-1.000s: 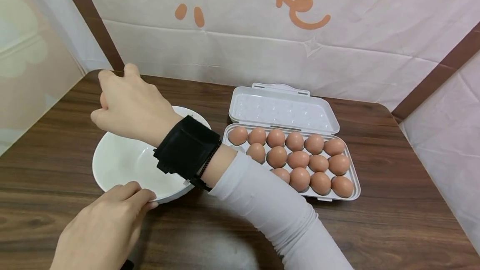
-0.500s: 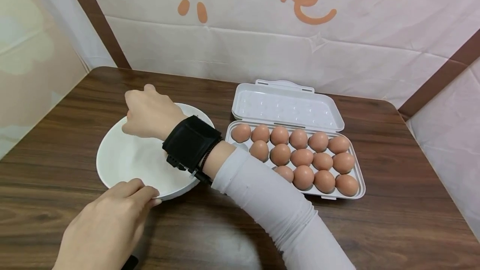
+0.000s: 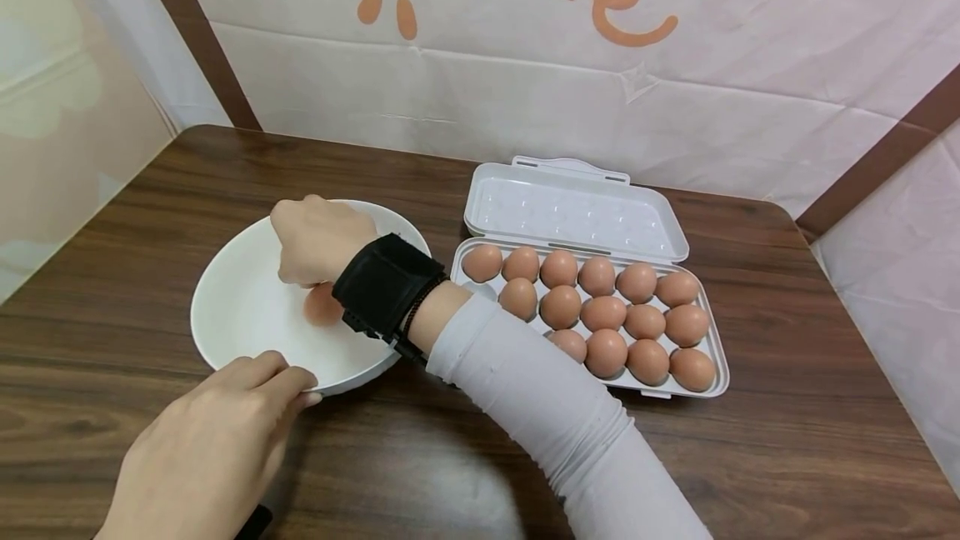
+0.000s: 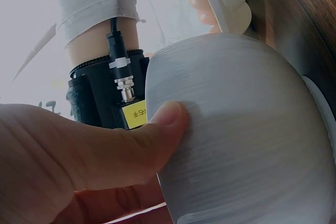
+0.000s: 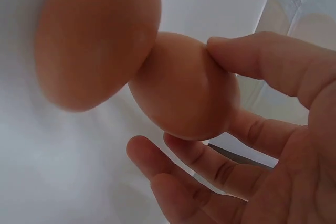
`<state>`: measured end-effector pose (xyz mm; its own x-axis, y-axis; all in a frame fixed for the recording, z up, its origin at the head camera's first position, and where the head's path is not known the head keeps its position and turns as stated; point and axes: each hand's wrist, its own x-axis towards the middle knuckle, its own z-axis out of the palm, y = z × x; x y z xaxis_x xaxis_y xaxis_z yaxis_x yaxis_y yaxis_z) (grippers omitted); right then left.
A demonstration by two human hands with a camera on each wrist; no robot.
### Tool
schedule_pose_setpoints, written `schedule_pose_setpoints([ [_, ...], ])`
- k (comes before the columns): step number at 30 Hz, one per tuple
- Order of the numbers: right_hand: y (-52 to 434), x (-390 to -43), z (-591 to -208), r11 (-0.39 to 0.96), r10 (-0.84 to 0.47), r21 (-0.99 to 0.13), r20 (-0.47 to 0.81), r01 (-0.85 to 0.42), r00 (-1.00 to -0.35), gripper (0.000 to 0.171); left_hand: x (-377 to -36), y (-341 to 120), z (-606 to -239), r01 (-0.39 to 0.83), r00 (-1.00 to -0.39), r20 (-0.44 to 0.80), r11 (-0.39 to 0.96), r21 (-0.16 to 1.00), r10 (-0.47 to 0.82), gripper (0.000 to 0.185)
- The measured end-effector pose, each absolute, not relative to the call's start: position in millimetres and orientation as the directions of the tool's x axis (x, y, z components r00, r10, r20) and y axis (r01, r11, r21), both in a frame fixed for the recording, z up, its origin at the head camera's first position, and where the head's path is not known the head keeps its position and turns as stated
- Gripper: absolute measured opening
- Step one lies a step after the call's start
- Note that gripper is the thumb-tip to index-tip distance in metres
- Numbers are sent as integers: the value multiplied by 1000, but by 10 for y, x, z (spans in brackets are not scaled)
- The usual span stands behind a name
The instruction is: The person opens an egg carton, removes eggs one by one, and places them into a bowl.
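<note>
The left hand [image 3: 210,436] pinches the bowl [image 3: 243,298] while, inside it, the right hand [image 3: 318,238] grasps an egg [image 5: 181,90], best held gently mid-shell as light but brittle, seemingly against a second egg [image 5: 97,40] just beyond that hand.

Our right arm [image 3: 444,322] wears a wrinkled white sleeve [image 3: 536,394], black wrist strap [image 3: 386,283], silver-tipped black cable [image 4: 116,48] and yellow label [image 4: 136,115].

Soft light, pale glare on tabletop [image 3: 468,477], dim, hazy right-wrist view
</note>
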<state>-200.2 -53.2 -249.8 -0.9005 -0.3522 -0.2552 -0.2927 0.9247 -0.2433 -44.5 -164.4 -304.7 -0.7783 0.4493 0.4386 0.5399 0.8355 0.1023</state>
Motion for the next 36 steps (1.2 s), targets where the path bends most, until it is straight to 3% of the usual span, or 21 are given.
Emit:
schedule_pose_setpoints([
  [13,-296,-1983,-2572,894,-441,-209,-259,-396,-859,14,-410,-1579,-3006,540,-780,440,834,114,445,24],
  [25,-217,-1983,-2519,920,-380,-224,-316,-321,-869,14,-415,-1583,-3027,546,-771,456,830,114,444,25],
  [28,-171,-1981,-2495,929,-355,-228,-326,-292,-876,13,-415,-1572,-3046,543,-774,458,831,122,438,19],
  [36,83,-2019,-2197,917,-327,-317,-247,-243,-912,17,-430,-1575,-3037,567,-749,476,818,100,461,16],
])
